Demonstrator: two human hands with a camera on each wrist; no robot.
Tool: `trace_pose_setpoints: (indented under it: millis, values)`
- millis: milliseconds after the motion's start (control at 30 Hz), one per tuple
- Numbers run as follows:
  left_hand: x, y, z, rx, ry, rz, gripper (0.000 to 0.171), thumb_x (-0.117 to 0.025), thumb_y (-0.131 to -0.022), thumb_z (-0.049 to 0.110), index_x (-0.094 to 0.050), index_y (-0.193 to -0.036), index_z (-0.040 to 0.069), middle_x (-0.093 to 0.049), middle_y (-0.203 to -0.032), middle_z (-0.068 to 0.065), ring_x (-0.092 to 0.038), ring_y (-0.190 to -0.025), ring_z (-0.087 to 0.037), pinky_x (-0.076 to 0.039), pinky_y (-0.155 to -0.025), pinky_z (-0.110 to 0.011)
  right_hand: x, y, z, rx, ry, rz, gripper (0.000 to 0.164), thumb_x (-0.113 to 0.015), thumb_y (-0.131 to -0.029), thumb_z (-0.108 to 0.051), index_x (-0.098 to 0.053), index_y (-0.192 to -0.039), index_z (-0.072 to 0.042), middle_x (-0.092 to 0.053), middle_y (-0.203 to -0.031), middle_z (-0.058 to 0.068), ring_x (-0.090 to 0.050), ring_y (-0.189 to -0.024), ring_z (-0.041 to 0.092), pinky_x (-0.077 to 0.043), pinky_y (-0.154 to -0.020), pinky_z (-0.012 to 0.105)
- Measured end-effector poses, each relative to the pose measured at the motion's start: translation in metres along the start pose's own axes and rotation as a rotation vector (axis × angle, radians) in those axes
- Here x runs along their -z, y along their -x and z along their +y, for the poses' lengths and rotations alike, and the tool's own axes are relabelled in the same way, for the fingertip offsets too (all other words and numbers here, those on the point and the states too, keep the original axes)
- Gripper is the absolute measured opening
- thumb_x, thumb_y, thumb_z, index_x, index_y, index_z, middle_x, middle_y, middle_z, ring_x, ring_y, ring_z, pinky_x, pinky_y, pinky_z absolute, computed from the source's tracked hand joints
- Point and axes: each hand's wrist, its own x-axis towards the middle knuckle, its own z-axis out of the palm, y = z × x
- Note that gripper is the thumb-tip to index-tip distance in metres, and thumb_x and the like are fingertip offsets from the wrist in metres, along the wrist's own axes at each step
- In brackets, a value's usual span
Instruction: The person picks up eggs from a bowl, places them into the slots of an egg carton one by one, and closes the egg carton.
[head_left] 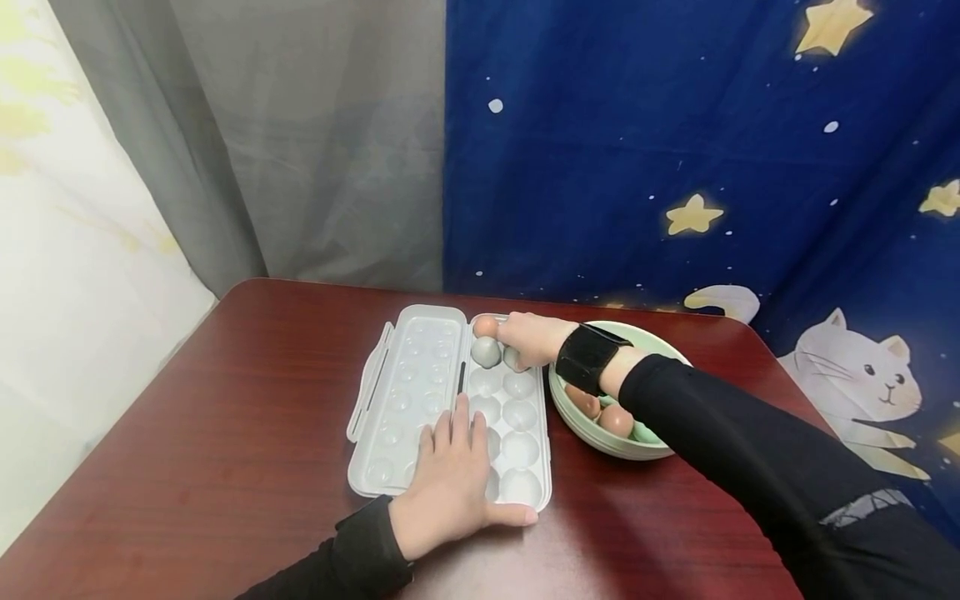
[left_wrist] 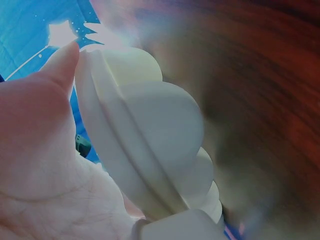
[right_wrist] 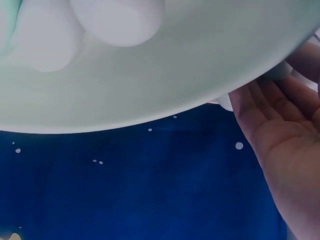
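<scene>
Head: we see the right grip (head_left: 534, 337) pinching a pale egg (head_left: 512, 359) at the open carton's two o'clock; the left grip (head_left: 452, 479), fingers straight, lies at six. Left wrist: thumb (left_wrist: 61, 67) against the carton; we'd steady lightly. Right wrist: bowl (right_wrist: 130, 90) partly hides the egg; we'd seat it fully before releasing.

No lettering, brand name, number or sign can be read in any of the three views. A pale patch (head_left: 866, 507) on the black sleeve (head_left: 720, 433), at the lower right of the head view, carries thin dark lines, too small and blurred to make out as characters.
</scene>
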Motion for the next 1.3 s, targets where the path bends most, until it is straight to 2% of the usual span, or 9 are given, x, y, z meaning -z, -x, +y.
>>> trace_pose_setpoints:
  millis: [267,400,500,667,900,1067,1167,1300]
  values:
    - [0.0003,0.0001,0.0004,0.003,0.0,0.003,0.127,-0.068,-0.061,0.083,-0.038,-0.143,-0.01,-0.024,-0.15,-0.033,-0.033,-0.13,-0.048,-0.029,-0.101,-0.061,-0.001,-0.0015,-0.0013,-0.041,-0.006,-0.02,0.067,-0.079,-0.075,0.002,-0.056,-0.137,-0.008,-0.064,-0.102,0.013,-0.057,-0.09,0.028,-0.048,-0.085,0.042]
    - [0.0001,0.0009,0.0005,0.006,-0.001,0.001,0.127,-0.068,-0.061,0.083,-0.038,-0.143,-0.01,-0.024,-0.15,-0.034,-0.032,-0.13,-0.048,-0.029,-0.102,-0.061,-0.0023,-0.002,-0.0009,-0.024,-0.011,-0.009,0.048,-0.076,-0.074,0.005,-0.065,-0.119,-0.007,-0.061,-0.085,0.007,-0.053,-0.078,0.025,-0.047,-0.075,0.037]
    - [0.0001,0.0015,0.0004,0.008,-0.002,-0.005,0.127,-0.068,-0.062,0.082,-0.037,-0.143,-0.01,-0.023,-0.151,-0.034,-0.032,-0.131,-0.048,-0.029,-0.102,-0.061,-0.0025,-0.0023,-0.0004,-0.002,-0.023,0.002,0.033,-0.074,-0.072,0.007,-0.068,-0.102,-0.005,-0.053,-0.074,0.003,-0.049,-0.07,0.023,-0.044,-0.068,0.034]
    - [0.0003,0.0015,0.0003,0.006,-0.003,-0.006,0.127,-0.068,-0.062,0.082,-0.037,-0.143,-0.01,-0.023,-0.151,-0.033,-0.031,-0.132,-0.048,-0.028,-0.102,-0.061,-0.001,-0.0019,0.0,0.008,-0.017,0.013,0.03,-0.078,-0.07,0.005,-0.067,-0.097,-0.005,-0.052,-0.072,0.002,-0.05,-0.071,0.022,-0.045,-0.068,0.034]
    - [0.0,0.0008,0.0008,0.004,-0.001,-0.007,0.127,-0.068,-0.062,0.083,-0.037,-0.143,-0.01,-0.023,-0.151,-0.033,-0.031,-0.131,-0.048,-0.029,-0.102,-0.061,-0.0011,-0.0005,-0.0005,-0.044,-0.011,-0.014,0.037,-0.079,-0.074,0.002,-0.067,-0.108,-0.007,-0.055,-0.077,0.003,-0.051,-0.073,0.023,-0.045,-0.068,0.035]
    - [-0.0005,0.0009,0.0009,0.004,-0.003,-0.001,0.127,-0.068,-0.062,0.083,-0.038,-0.143,-0.01,-0.024,-0.151,-0.033,-0.032,-0.131,-0.047,-0.029,-0.102,-0.061,-0.0052,-0.0014,-0.0002,-0.065,0.054,-0.021,0.017,-0.078,-0.078,-0.008,-0.066,-0.091,-0.008,-0.059,-0.076,0.003,-0.053,-0.069,0.02,-0.048,-0.067,0.036]
    - [-0.0009,0.0011,0.0008,0.001,0.004,0.002,0.127,-0.068,-0.062,0.082,-0.038,-0.143,-0.01,-0.024,-0.15,-0.033,-0.032,-0.131,-0.048,-0.029,-0.101,-0.061,-0.0061,-0.0009,0.001,-0.055,0.097,-0.011,0.014,-0.078,-0.079,-0.014,-0.064,-0.082,-0.01,-0.06,-0.075,0.003,-0.054,-0.067,0.018,-0.05,-0.066,0.037]
    - [-0.001,0.001,0.0003,0.002,0.013,0.001,0.127,-0.068,-0.062,0.082,-0.037,-0.143,-0.011,-0.023,-0.151,-0.034,-0.031,-0.132,-0.048,-0.028,-0.102,-0.062,-0.0003,0.0033,0.005,-0.024,0.091,0.025,0.016,-0.078,-0.079,-0.017,-0.063,-0.075,-0.01,-0.059,-0.072,0.002,-0.053,-0.065,0.018,-0.049,-0.063,0.037]
